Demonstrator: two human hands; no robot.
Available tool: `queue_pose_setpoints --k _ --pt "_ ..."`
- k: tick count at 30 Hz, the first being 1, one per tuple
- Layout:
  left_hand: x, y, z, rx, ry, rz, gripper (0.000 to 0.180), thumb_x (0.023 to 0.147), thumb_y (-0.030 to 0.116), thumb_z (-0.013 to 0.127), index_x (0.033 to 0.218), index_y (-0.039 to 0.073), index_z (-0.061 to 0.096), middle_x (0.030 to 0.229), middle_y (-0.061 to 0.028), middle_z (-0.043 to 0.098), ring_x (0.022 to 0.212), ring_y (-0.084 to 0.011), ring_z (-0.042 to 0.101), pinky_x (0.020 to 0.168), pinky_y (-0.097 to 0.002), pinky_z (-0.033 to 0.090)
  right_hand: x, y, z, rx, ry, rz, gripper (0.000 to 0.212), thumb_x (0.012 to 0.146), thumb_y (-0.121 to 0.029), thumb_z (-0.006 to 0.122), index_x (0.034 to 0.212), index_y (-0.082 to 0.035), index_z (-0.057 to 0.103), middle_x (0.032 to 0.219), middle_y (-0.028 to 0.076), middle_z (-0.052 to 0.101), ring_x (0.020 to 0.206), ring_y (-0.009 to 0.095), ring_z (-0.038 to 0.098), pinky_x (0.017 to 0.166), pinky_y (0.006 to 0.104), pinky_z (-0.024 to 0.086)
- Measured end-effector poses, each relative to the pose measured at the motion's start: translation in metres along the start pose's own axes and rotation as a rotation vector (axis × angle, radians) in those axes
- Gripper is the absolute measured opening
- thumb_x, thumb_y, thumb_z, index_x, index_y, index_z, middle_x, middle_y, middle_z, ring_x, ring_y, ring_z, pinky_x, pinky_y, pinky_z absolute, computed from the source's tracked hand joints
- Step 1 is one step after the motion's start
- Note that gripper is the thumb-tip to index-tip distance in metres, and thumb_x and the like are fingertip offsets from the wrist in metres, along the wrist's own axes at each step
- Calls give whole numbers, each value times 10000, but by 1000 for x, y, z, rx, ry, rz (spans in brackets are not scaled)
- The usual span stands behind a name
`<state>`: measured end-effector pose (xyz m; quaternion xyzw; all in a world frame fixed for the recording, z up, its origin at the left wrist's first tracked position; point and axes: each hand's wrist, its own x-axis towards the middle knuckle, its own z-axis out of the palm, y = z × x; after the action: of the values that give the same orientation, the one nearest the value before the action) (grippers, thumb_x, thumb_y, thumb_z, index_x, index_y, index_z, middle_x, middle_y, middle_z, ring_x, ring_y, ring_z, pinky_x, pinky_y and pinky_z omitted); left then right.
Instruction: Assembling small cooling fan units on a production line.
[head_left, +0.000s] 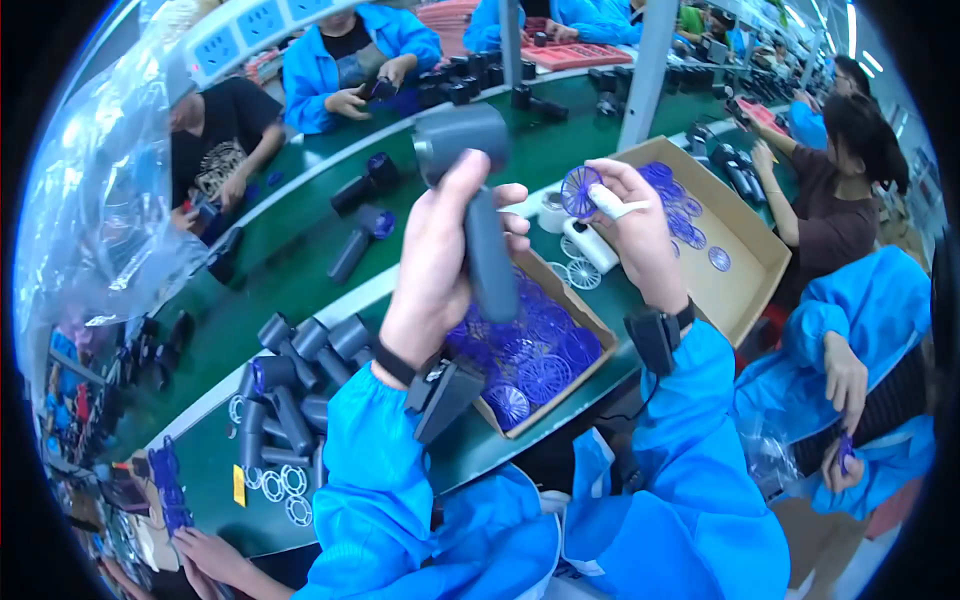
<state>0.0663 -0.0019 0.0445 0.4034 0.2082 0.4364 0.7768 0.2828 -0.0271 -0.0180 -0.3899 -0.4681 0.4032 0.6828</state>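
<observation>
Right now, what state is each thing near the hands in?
Grey hair-dryer-shaped housing: raised in left hand, barrel uppermost
Purple spoked disc: pinched in right hand
Nearer cardboard box: open, filled
Farther cardboard box: open, partly filled
White housing: lying down
Grey housing pile: jumbled

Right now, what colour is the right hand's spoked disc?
The spoked disc is purple, head view.

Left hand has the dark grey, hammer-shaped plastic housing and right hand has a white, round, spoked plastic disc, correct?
Only the colour is wrong: in the head view, the right hand holds a purple, round, spoked plastic disc. The rest stands.
</observation>
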Motion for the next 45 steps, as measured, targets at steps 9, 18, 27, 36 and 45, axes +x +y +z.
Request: queue_pose_setpoints --k 9,18,27,36,45 --pt "-31 -41 12 -105 -121 74 308 812 75 689 1079 11 551 925 -67 624 862 -157 617 755 -342 538 -103 -62 59 -171 71 -305 264 902 -13 567 1160 13 518 972 93 604 825 129 609 663 230 499" --pt "-55 -42 24 149 -295 483 227 795 11 688 1005 -7 604 933 -58 629 872 -142 611 768 -292 513 -119 -68 77 -252 147 -462 255 878 -3 599 1124 1 533 979 113 592 838 150 615 690 279 526" --pt "-66 -53 23 302 -137 586 218 802 13 698 999 -4 607 919 -43 635 846 -112 610 765 -260 506 -116 -59 67 -1293 151 -1114 409 689 -2 762 1073 -42 627 1145 172 518 966 275 597 803 343 522" --pt "-41 -52 10 -151 -421 39 156 763 54 584 907 -5 574 825 -61 594 685 -129 570 649 -262 477 -115 -88 60 -1052 197 -831 412 668 -33 777 1061 -29 656 1180 174 512 1017 278 580 835 356 510" --pt "-58 -48 21 -72 -371 -107 189 703 47 550 888 5 539 738 -68 547 634 -151 548 593 -269 459 -108 -97 78 -1054 -12 -843 368 659 -58 778 1015 -49 684 1170 159 525 1022 266 578 858 353 501"
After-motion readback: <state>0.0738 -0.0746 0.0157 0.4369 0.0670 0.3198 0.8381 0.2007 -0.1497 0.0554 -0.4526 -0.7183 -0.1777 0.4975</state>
